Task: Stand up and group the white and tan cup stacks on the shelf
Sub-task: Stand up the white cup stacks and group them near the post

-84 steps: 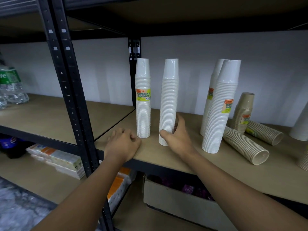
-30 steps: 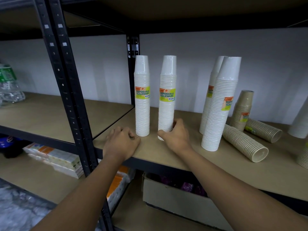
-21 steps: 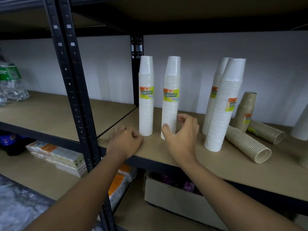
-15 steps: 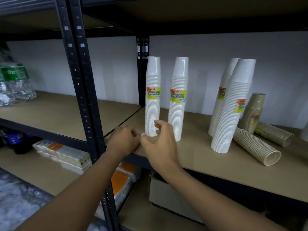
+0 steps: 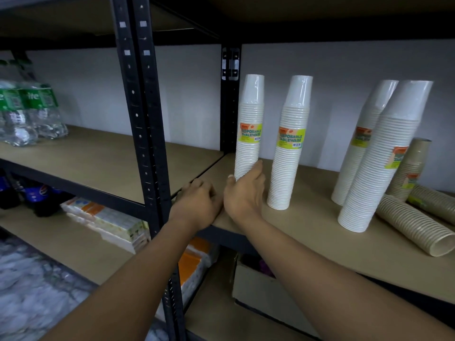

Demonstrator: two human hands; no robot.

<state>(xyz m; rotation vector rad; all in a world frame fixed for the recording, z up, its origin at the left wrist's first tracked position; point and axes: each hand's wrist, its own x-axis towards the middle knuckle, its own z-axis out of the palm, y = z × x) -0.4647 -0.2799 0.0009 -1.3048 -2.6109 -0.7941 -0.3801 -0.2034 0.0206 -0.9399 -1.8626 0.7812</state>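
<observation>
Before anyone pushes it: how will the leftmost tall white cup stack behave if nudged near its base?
The leftmost white cup stack is tall and narrow, so it probably tips easily. The right hand wraps its base, likely steadying it. Its shiny wrap may feel slippery.

We see through one head-worn wide-angle view, close in, facing forward and slightly down at the shelf (image 5: 307, 232); our right hand (image 5: 245, 195) sits centre frame, our left hand (image 5: 197, 205) touching beside it.
</observation>
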